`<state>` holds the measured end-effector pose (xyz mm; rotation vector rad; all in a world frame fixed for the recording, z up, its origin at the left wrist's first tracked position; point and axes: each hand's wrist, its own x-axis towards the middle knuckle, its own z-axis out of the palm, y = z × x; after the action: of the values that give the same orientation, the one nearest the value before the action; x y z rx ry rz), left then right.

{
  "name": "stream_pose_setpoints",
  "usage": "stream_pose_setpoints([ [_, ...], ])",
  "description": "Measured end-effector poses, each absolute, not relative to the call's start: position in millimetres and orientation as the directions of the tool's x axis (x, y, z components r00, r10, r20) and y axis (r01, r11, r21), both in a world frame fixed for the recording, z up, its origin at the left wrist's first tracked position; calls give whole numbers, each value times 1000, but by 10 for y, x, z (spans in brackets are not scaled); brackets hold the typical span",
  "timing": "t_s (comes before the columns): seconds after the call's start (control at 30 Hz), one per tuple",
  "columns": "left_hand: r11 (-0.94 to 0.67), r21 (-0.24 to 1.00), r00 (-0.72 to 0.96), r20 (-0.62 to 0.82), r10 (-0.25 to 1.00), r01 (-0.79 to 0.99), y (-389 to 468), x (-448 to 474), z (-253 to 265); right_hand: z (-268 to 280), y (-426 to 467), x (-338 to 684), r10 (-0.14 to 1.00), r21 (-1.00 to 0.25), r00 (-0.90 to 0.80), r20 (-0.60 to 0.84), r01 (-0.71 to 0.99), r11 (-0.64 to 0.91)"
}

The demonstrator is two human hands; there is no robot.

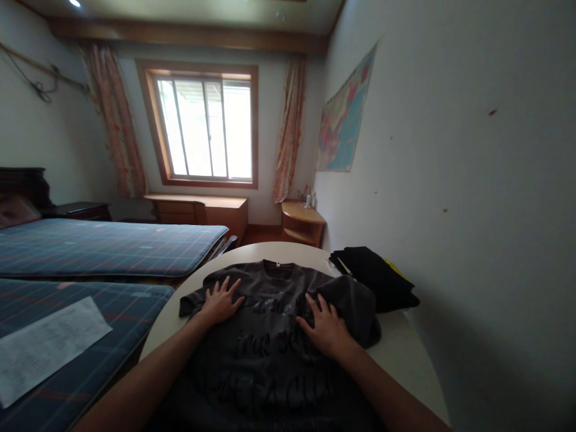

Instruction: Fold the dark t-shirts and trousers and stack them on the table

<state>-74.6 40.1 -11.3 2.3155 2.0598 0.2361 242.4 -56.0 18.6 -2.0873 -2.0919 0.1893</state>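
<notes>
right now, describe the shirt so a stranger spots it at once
Find the window, then the pale rounded table nearer you. The dark grey shirt lies spread there; lettering across its front sets it apart from the black pile alongside.

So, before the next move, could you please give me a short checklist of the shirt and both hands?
1. Shirt lying on the table: ok.
2. Collar at the far end, toward the window: ok.
3. Left hand resting on the shirt, fingers spread: ok.
4. Right hand resting on the shirt, fingers spread: ok.
5. Shirt clear of the black cloth: cannot tell; they meet in this view.
6. Hem straight: cannot tell; the near end is too dark.
</notes>
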Motion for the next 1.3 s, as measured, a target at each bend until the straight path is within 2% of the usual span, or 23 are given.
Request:
stream_pose_setpoints([
  [0.13,6,132,-13,55,998,991,615,-955,-218,109,-222,2350,994,-253,-45,-98,967,19],
  [0.33,304,95,-305,-7,952,948,878,-1507,-101,39,237,2377,969,-231,-242,-54,947,224],
  [0.43,364,18,-364,20,931,931,918,-1557,35,-28,371,2463,966,-217,-254,-47,947,239],
  [0.5,300,-16,-297,86,951,954,901,-1417,97,-77,438,2537,973,-197,-225,-52,957,211],
  [0.63,93,-15,-90,152,984,996,764,-830,39,-87,541,2629,998,-116,-60,-6,991,58],
  [0.73,-43,84,36,75,996,996,601,-345,-113,-8,544,2562,998,-48,18,65,999,-15],
  [0.8,-107,130,105,21,994,986,502,-104,-200,32,493,2464,995,-28,-1,102,1000,4],
  [0.9,-152,148,148,37,988,977,412,89,-258,-5,353,2347,993,-107,-75,94,991,85],
  [1.0,-144,159,138,48,989,977,369,143,-247,-131,193,2367,995,-191,-78,60,977,89],
  [1.13,-178,189,169,63,984,966,241,222,-226,-245,7,2541,996,-188,-38,75,981,52],
  [1.3,-273,214,218,250,943,938,-86,350,-252,-264,-243,2694,997,-176,-4,79,984,18],
])
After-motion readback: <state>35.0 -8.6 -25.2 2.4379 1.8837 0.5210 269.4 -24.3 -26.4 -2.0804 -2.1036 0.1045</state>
